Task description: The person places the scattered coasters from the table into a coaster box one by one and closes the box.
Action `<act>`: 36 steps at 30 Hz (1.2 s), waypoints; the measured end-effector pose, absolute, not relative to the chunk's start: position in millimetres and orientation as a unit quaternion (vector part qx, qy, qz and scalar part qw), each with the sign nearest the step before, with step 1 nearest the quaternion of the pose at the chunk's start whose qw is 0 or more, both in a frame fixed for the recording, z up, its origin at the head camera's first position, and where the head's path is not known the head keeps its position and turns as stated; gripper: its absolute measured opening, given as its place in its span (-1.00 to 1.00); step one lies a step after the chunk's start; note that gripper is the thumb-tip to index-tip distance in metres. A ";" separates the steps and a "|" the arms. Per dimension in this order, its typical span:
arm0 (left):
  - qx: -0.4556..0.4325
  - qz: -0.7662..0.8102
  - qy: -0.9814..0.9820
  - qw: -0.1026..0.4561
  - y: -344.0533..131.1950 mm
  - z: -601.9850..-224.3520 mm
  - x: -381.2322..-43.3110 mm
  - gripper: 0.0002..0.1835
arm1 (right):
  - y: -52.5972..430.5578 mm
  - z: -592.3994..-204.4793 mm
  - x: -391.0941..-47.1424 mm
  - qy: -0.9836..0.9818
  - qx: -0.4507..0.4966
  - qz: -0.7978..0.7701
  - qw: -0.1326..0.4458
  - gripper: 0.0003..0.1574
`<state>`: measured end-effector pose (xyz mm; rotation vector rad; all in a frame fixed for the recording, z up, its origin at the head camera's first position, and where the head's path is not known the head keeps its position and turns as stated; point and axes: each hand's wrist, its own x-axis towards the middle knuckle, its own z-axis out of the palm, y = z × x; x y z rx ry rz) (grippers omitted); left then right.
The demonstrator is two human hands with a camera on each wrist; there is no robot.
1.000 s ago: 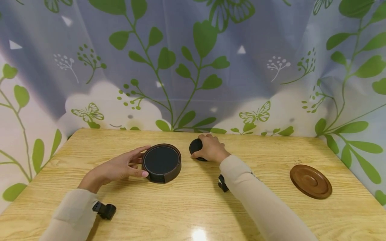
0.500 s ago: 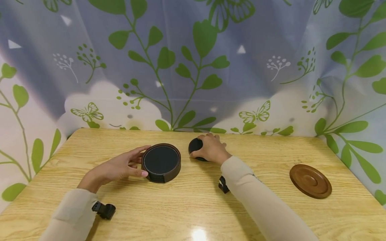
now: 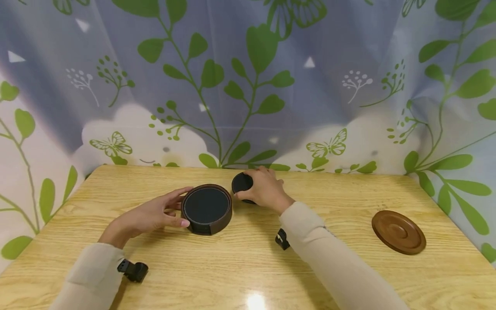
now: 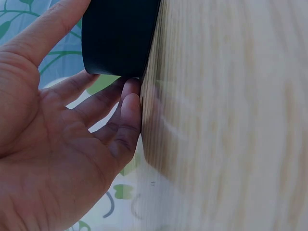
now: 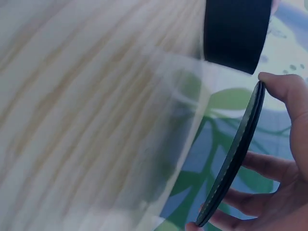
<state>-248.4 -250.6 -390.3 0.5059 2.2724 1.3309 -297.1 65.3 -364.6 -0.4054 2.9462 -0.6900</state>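
A round dark coaster holder [image 3: 221, 222] stands on the table left of centre, with a black coaster [image 3: 206, 206] visible inside its rim. My left hand [image 3: 153, 215] holds it from the left, thumb at the front and fingers behind; the left wrist view shows the fingers at the holder's dark wall [image 4: 118, 41]. My right hand [image 3: 267, 189] pinches a round black coaster [image 3: 242, 182] by its edges, just right of the holder. In the right wrist view this stitched coaster [image 5: 233, 154] is tilted and off the table; whether it is a single one I cannot tell.
A round brown wooden saucer-like disc [image 3: 399, 232] lies at the right of the wooden table [image 3: 209, 275]. Behind the table's back edge hangs a curtain [image 3: 248, 86] with leaves and butterflies. A black wrist camera [image 3: 133, 270] hangs at the left sleeve.
My right hand has shifted left with the coaster, bringing it close to the holder's right rim. The left hand and the holder stay where they were.
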 end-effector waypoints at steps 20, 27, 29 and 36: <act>0.176 0.492 0.816 0.245 -250.7 -389.1 -249.3 0.09 | -7.4 -347.6 -266.4 0.957 -0.216 -0.184 0.061 -0.02; 0.170 0.480 0.826 0.242 -251.7 -388.6 -247.8 0.10 | -22.0 -350.1 -258.1 0.957 -0.236 -0.159 0.055 -0.04; 0.169 0.479 0.826 0.242 -251.5 -388.5 -247.6 0.10 | -24.3 -351.1 -256.0 0.956 -0.241 -0.157 0.055 -0.04; 0.172 0.484 0.823 0.244 -251.7 -389.6 -248.3 0.08 | -27.7 -355.2 -255.0 0.956 -0.242 -0.153 0.058 -0.05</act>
